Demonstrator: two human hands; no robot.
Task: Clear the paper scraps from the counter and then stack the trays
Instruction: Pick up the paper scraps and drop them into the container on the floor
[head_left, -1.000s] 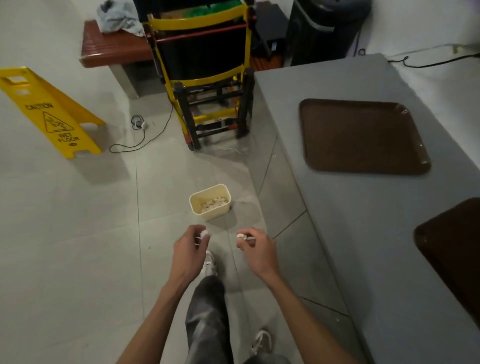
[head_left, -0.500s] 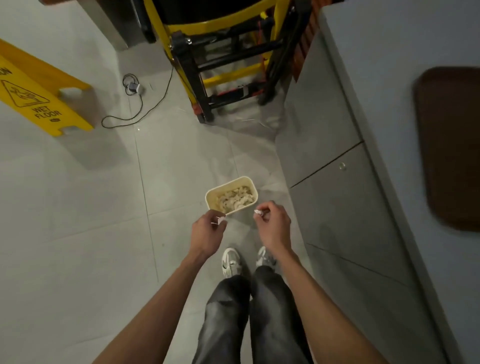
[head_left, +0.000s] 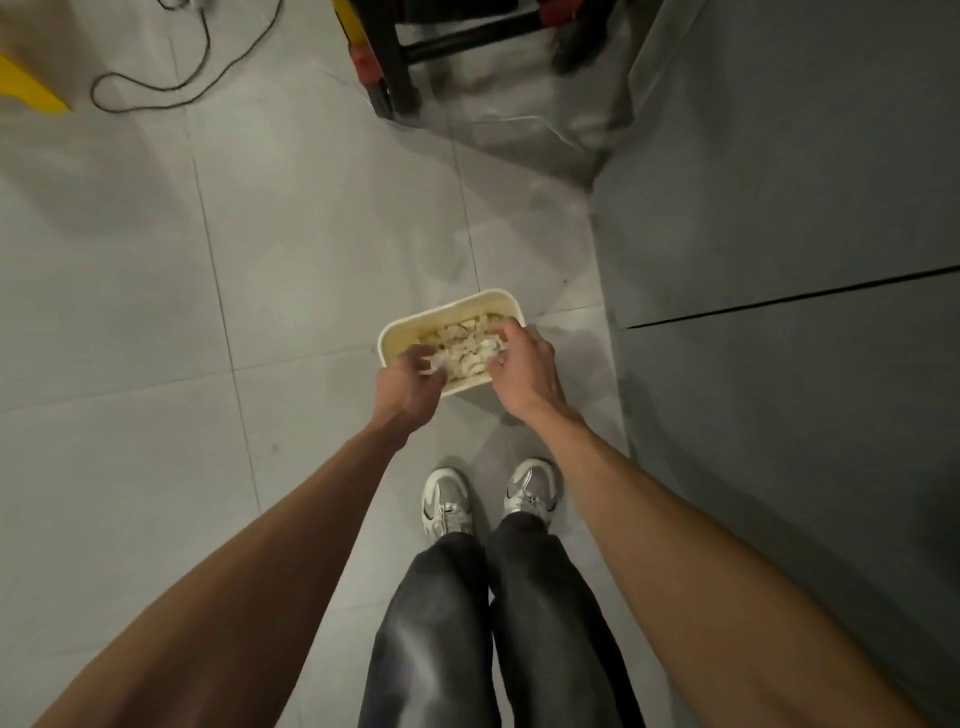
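A small cream bin stands on the floor tiles, partly filled with paper scraps. Both of my hands hang over its near rim. My left hand pinches a white paper scrap above the bin's near left corner. My right hand has its fingers curled over the bin's right side, with a white scrap between fingertips and thumb. No trays are in view, and the counter top is out of frame.
The grey counter front rises close on the right. A black and yellow cart base stands ahead, a black cable lies on the floor at top left, and a yellow sign's corner shows at the left edge. My shoes stand just behind the bin.
The view has tilted down and closer to the bin, so the trays left the frame. Both hands moved forward from short of the bin to over its rim, still with scraps.
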